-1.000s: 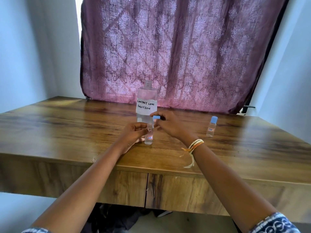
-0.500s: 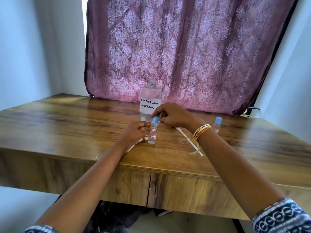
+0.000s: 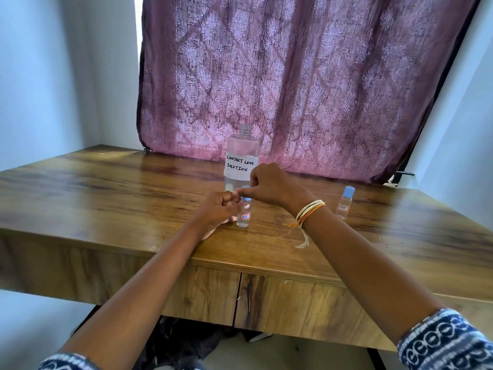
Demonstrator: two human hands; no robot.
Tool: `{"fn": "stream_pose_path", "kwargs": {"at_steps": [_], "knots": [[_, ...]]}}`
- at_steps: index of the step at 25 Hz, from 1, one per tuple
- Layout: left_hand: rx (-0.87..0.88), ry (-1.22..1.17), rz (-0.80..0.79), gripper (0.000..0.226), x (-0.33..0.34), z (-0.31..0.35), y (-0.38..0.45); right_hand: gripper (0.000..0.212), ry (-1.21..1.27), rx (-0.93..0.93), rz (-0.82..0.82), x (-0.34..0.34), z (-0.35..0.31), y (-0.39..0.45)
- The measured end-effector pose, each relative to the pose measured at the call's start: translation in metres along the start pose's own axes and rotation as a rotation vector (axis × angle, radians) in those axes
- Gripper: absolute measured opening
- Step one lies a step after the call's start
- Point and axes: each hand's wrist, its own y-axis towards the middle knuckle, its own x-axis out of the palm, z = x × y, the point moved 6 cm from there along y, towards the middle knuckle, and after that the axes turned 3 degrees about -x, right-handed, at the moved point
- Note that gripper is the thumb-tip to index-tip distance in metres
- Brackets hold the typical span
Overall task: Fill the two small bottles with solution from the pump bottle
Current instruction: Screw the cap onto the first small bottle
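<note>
Change: since half a second ago the white tube that lay on the table under the right wrist is out of view; the right hand sits lower, down on the cap; the near vial stands where it stood.
Left hand (image 3: 218, 209): fingers curled, thumb and fingertips gripping the near vial (image 3: 243, 215) at its shoulder; heel of the hand resting on the table (image 3: 106, 198).
Right hand (image 3: 269, 185): fingers bent, thumb and forefinger pinching the blue cap (image 3: 246, 198) from above; a band of threads (image 3: 310, 212) circles the wrist, loose ends hanging.
Near vial: upright on the table, clear, with a small red-edged label; just in front of the big bottle.
Big bottle (image 3: 242, 158): upright behind both hands, neck open with no pump on it, handwritten label "CONTACT LENS SOLUTION"; its liquid level cannot be told.
Far vial (image 3: 345, 202): upright, blue-capped, to the right, well apart from the hands and untouched.
Backdrop: purple patterned curtain (image 3: 293, 76) behind the table.
</note>
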Motion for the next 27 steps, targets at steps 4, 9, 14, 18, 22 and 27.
{"fn": "stream_pose_path", "kwargs": {"at_steps": [4,9,14,18,22,27], "knots": [[-0.007,-0.031,-0.021,0.018,0.002,0.002,-0.002,0.044,-0.018,0.012,-0.031,0.005,-0.001,-0.002],[-0.010,-0.013,-0.017,0.010,0.002,0.002,-0.003,0.036,0.386,-0.081,-0.168,-0.006,-0.009,-0.003],[-0.008,0.013,-0.022,0.010,0.002,0.004,-0.005,0.014,0.159,-0.054,-0.003,-0.009,-0.012,0.003],[-0.003,0.022,-0.006,0.010,0.001,0.005,-0.005,0.040,0.064,0.010,0.079,-0.005,-0.009,0.001],[-0.002,0.024,-0.014,0.015,0.002,0.005,-0.005,0.030,0.358,0.009,-0.163,-0.005,-0.008,-0.001],[-0.002,0.020,-0.010,0.007,0.001,0.005,-0.005,0.032,0.373,0.008,-0.105,-0.010,-0.001,-0.004]]}}
